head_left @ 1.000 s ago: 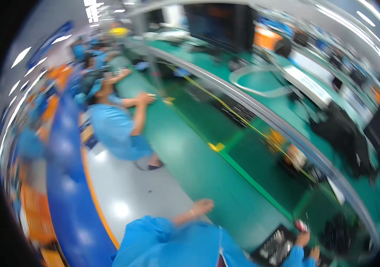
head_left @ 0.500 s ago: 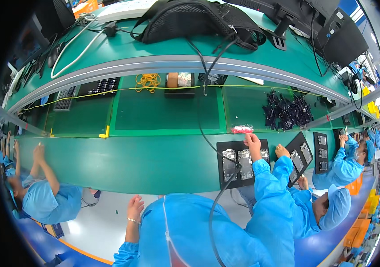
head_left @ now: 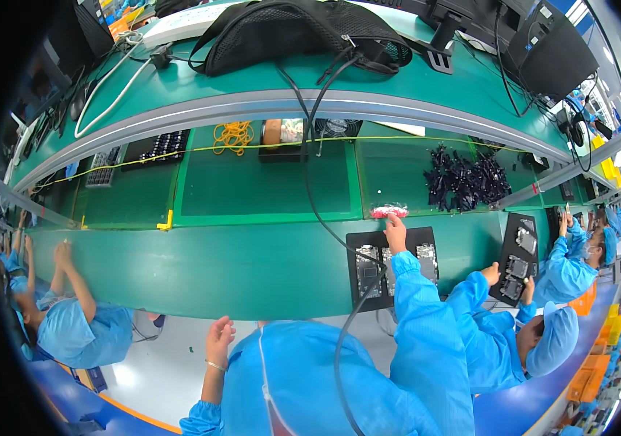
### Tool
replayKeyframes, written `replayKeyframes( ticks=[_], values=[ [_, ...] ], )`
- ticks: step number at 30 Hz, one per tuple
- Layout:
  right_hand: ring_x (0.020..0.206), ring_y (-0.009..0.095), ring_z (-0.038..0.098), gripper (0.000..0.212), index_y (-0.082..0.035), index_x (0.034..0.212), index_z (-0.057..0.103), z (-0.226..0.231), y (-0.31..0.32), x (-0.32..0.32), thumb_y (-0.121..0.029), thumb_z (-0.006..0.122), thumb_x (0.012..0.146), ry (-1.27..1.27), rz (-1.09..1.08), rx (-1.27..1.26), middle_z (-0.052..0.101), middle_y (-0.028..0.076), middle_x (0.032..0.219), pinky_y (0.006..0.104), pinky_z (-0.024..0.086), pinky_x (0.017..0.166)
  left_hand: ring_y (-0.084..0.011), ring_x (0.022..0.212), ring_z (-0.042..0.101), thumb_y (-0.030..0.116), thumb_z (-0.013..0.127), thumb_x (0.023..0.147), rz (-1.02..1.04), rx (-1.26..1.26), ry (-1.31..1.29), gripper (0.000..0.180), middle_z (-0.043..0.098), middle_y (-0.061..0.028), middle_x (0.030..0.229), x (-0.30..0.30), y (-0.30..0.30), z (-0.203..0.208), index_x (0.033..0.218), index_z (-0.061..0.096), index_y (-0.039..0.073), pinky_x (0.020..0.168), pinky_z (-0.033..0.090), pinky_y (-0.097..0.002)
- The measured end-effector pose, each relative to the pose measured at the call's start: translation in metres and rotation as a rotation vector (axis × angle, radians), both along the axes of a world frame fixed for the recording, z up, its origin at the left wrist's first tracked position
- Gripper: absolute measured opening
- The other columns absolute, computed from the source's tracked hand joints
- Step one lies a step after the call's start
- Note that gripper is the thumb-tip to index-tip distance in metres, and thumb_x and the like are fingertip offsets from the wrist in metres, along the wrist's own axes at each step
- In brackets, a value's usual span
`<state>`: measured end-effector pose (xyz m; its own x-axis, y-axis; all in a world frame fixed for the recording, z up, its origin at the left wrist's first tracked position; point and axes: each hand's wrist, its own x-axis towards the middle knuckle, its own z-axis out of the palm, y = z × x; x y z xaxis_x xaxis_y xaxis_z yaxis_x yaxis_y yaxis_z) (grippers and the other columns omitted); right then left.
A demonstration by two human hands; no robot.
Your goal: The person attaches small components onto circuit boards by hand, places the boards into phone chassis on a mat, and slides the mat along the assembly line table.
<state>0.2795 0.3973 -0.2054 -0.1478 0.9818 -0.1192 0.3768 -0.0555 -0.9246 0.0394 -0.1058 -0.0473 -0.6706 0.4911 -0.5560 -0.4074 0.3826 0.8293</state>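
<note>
My right hand point(head_left: 395, 236) reaches over a black tray point(head_left: 418, 235) to a small red-and-white bundle point(head_left: 389, 211) at the front of the green mat. Its fingertips meet the bundle's near edge and look pinched together; whatever is between them is hidden. Green-grey circuit boards point(head_left: 367, 270) lie in the tray, partly covered by my right sleeve and a hanging black cable point(head_left: 381, 270). My left hand point(head_left: 219, 340) hovers by the table's front edge, holding nothing, its fingers loosely curled and apart.
On the right, a co-worker's hands hold another black tray point(head_left: 503, 285) of boards. Dark small parts point(head_left: 467, 178) lie heaped behind. A metal rail point(head_left: 267, 103) and yellow cord cross above the mat. Another person point(head_left: 81, 327) sits at the left. A black mesh bag point(head_left: 303, 40) rests on the shelf.
My right hand has moved slightly left and forward onto the red-and-white bundle. The co-worker's tray has shifted right, away from mine, and turned. My left hand stays nearly in place.
</note>
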Motion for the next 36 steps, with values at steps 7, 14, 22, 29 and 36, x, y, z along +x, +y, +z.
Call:
replayKeyframes(
  ticks=[7, 14, 22, 29, 36],
  values=[
    [0.072, 0.012, 0.056, 0.027, -0.004, 0.106, 0.055, -0.027, -0.055, -0.019, -0.002, 0.054, 0.079, -0.076, 0.101, 0.100, 0.059, 0.007, 0.097, 0.0255, 0.048, 0.058, -0.0175, 0.089, 0.053, 0.015, 0.048, 0.088, -0.119, 0.202, 0.252, 0.028, 0.054, -0.0111, 0.104, 0.003, 0.034, 0.097, 0.112, 0.049, 0.002, 0.078, 0.043, -0.0300],
    [0.116, 0.035, 0.039, 0.046, 0.000, 0.118, 0.043, 0.030, -0.236, -0.088, -0.020, 0.057, 0.079, -0.367, 0.515, 0.426, 0.043, 0.020, 0.123, 0.0430, 0.033, 0.096, -0.0187, 0.076, 0.053, 0.029, 0.048, 0.089, -0.424, 1.243, 0.635, 0.029, 0.050, -0.0112, 0.092, 0.017, 0.062, 0.246, 0.100, 0.048, 0.002, 0.070, 0.045, -0.0353],
    [0.128, 0.031, 0.025, 0.057, -0.003, 0.128, 0.035, 0.033, -0.308, -0.104, -0.025, 0.056, 0.080, -0.575, 0.470, 0.484, 0.029, 0.013, 0.137, 0.0511, 0.025, 0.100, -0.0214, 0.086, 0.049, 0.036, 0.049, 0.086, -0.519, 1.899, -0.232, 0.041, 0.046, -0.0050, 0.109, 0.026, 0.055, 0.318, 0.123, 0.044, 0.020, 0.070, 0.046, -0.0311],
    [0.129, 0.030, 0.022, 0.059, -0.003, 0.129, 0.034, 0.032, -0.320, -0.115, -0.030, 0.055, 0.081, -0.655, 0.446, 0.432, 0.027, 0.012, 0.138, 0.0530, 0.024, 0.100, -0.0164, 0.080, 0.051, 0.044, 0.046, 0.087, -0.607, 1.858, -0.058, 0.043, 0.049, -0.0040, 0.107, 0.015, 0.040, 0.327, 0.124, 0.043, 0.022, 0.065, 0.046, -0.0267],
    [0.130, 0.032, 0.020, 0.074, -0.001, 0.132, 0.030, 0.027, -0.335, -0.139, -0.047, 0.053, 0.078, -0.841, 0.239, 0.387, 0.023, 0.013, 0.141, 0.0578, 0.021, 0.098, -0.0177, 0.085, 0.048, 0.046, 0.049, 0.085, -0.454, 1.845, -0.424, 0.045, 0.050, -0.0049, 0.104, -0.006, 0.019, 0.314, 0.123, 0.046, 0.022, 0.072, 0.044, -0.0304]
  ],
)
